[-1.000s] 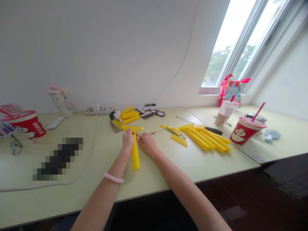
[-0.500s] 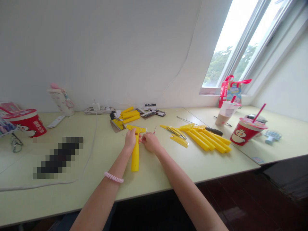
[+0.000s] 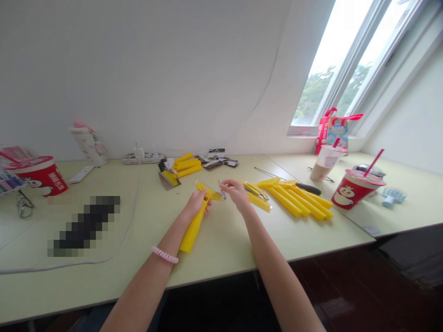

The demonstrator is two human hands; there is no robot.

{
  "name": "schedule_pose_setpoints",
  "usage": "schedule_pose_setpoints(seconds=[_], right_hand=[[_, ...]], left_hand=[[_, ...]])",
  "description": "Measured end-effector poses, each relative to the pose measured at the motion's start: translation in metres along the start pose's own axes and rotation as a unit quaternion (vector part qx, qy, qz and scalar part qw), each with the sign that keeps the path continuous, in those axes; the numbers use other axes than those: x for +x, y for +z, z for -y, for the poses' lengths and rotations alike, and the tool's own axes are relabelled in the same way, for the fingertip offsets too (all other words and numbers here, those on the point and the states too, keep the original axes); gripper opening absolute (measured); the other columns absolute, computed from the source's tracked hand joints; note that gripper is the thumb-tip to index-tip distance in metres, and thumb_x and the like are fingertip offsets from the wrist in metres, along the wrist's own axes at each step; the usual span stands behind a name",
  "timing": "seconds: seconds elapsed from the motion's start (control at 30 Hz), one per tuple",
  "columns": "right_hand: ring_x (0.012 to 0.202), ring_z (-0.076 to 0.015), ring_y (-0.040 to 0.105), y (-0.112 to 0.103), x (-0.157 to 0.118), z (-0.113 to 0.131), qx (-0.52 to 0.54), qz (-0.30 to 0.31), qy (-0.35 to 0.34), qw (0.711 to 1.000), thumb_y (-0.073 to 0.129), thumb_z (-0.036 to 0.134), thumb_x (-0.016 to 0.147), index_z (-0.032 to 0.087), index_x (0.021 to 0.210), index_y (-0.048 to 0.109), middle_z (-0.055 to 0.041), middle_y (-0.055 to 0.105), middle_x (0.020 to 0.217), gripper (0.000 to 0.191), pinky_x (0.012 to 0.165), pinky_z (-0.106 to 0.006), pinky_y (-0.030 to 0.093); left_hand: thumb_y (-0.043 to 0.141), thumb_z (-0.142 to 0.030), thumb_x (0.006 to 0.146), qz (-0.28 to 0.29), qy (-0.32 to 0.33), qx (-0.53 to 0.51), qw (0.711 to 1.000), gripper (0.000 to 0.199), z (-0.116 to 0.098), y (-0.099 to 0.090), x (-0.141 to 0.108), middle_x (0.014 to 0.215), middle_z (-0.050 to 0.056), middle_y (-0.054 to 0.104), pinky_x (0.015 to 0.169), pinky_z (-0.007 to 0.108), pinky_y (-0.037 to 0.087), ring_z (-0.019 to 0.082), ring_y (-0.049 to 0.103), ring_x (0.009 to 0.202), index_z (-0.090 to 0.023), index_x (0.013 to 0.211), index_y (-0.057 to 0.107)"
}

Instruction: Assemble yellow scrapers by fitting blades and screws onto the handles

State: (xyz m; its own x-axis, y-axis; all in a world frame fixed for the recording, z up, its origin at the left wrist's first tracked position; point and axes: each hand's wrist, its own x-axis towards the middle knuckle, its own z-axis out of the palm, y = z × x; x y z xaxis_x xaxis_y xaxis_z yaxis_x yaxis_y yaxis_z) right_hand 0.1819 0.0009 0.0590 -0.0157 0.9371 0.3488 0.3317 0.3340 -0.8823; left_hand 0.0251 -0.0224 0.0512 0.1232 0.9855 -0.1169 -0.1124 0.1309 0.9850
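A yellow scraper with a wide T-shaped head is in my left hand. My left fingers are wrapped round its neck just below the head, and the handle slants down to the left toward me. My right hand is closed in a pinch beside the right end of the scraper head. A small thin tool shows at its fingertips, too small and blurred to name. Loose yellow scraper heads and blades lie just right of my right hand. Several yellow scraper handles lie side by side beyond them.
Behind my hands lie more yellow scrapers and dark packaging pieces. A black-handled screwdriver rests past the handles. Red drink cups stand at both sides. A white cable crosses the table on the left.
The scraper has turned, its head shifting right and its handle end swinging left. My right hand has moved right and up, from the scraper's neck to the end of its head.
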Motion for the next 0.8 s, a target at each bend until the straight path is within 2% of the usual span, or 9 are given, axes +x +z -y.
schedule_pose_setpoints(seconds=[0.07, 0.17, 0.23, 0.37, 0.43, 0.63, 0.8], right_hand=[[0.077, -0.0153, 0.056, 0.002, -0.002, 0.003, 0.043, 0.037, 0.008, 0.998, 0.059, 0.033, 0.067, 0.017, 0.072, 0.066, -0.0034, 0.064, 0.083, 0.018, 0.068, -0.025, 0.042], [0.081, -0.0155, 0.057, 0.007, -0.007, 0.007, 0.051, 0.093, 0.012, 0.994, 0.060, 0.035, 0.066, 0.017, 0.068, 0.066, -0.0041, 0.064, 0.091, 0.019, 0.066, -0.023, 0.042], [0.077, -0.0146, 0.057, 0.009, -0.009, 0.008, 0.058, 0.118, 0.024, 0.991, 0.061, 0.035, 0.065, 0.017, 0.067, 0.066, -0.0035, 0.064, 0.086, 0.019, 0.063, -0.022, 0.041], [0.058, -0.0118, 0.054, 0.010, -0.009, 0.007, 0.084, 0.140, 0.081, 0.983, 0.062, 0.033, 0.064, 0.016, 0.070, 0.066, 0.0000, 0.060, 0.062, 0.018, 0.052, -0.021, 0.038], [0.056, -0.0114, 0.053, 0.011, -0.009, 0.007, 0.093, 0.138, 0.097, 0.981, 0.063, 0.032, 0.062, 0.017, 0.072, 0.065, 0.0011, 0.059, 0.058, 0.019, 0.050, -0.021, 0.037], [0.063, -0.0124, 0.058, 0.014, -0.009, 0.005, 0.166, 0.122, 0.131, 0.970, 0.067, 0.027, 0.056, 0.019, 0.076, 0.060, 0.0001, 0.064, 0.072, 0.023, 0.055, -0.022, 0.042], [0.063, -0.0140, 0.059, 0.011, -0.009, 0.007, 0.224, 0.135, 0.184, 0.948, 0.065, 0.021, 0.054, 0.019, 0.075, 0.055, 0.0002, 0.064, 0.070, 0.023, 0.055, -0.023, 0.043]], left_hand=[[0.045, -0.037, 0.078, 0.048, -0.005, 0.021, 0.999, 0.024, 0.005, 0.003, 0.000, 0.047, 0.001, 0.052, 0.031, 0.019, 0.031, 0.009, 0.045, 0.031, -0.015, 0.069, 0.047], [0.045, -0.040, 0.079, 0.098, -0.001, 0.036, 0.994, 0.026, 0.011, 0.007, -0.002, 0.048, 0.001, 0.053, 0.030, 0.019, 0.031, 0.010, 0.046, 0.032, -0.015, 0.072, 0.047], [0.044, -0.041, 0.079, 0.120, 0.006, 0.038, 0.992, 0.025, 0.014, 0.009, -0.004, 0.049, 0.002, 0.053, 0.030, 0.020, 0.032, 0.010, 0.046, 0.032, -0.016, 0.073, 0.046], [0.043, -0.042, 0.079, 0.128, 0.002, 0.045, 0.991, 0.026, 0.018, 0.010, -0.005, 0.051, 0.003, 0.053, 0.031, 0.021, 0.033, 0.011, 0.047, 0.033, -0.018, 0.070, 0.042], [0.043, -0.042, 0.079, 0.127, -0.003, 0.049, 0.991, 0.026, 0.019, 0.010, -0.004, 0.051, 0.003, 0.054, 0.031, 0.021, 0.033, 0.011, 0.047, 0.033, -0.018, 0.071, 0.042], [0.043, -0.035, 0.078, 0.138, 0.002, 0.058, 0.989, 0.019, 0.019, 0.010, -0.003, 0.051, 0.003, 0.054, 0.031, 0.021, 0.034, 0.011, 0.047, 0.033, -0.017, 0.073, 0.045], [0.045, -0.032, 0.077, 0.141, -0.010, 0.070, 0.987, 0.016, 0.016, 0.012, -0.007, 0.053, 0.003, 0.054, 0.031, 0.021, 0.034, 0.011, 0.048, 0.034, -0.017, 0.073, 0.044]])
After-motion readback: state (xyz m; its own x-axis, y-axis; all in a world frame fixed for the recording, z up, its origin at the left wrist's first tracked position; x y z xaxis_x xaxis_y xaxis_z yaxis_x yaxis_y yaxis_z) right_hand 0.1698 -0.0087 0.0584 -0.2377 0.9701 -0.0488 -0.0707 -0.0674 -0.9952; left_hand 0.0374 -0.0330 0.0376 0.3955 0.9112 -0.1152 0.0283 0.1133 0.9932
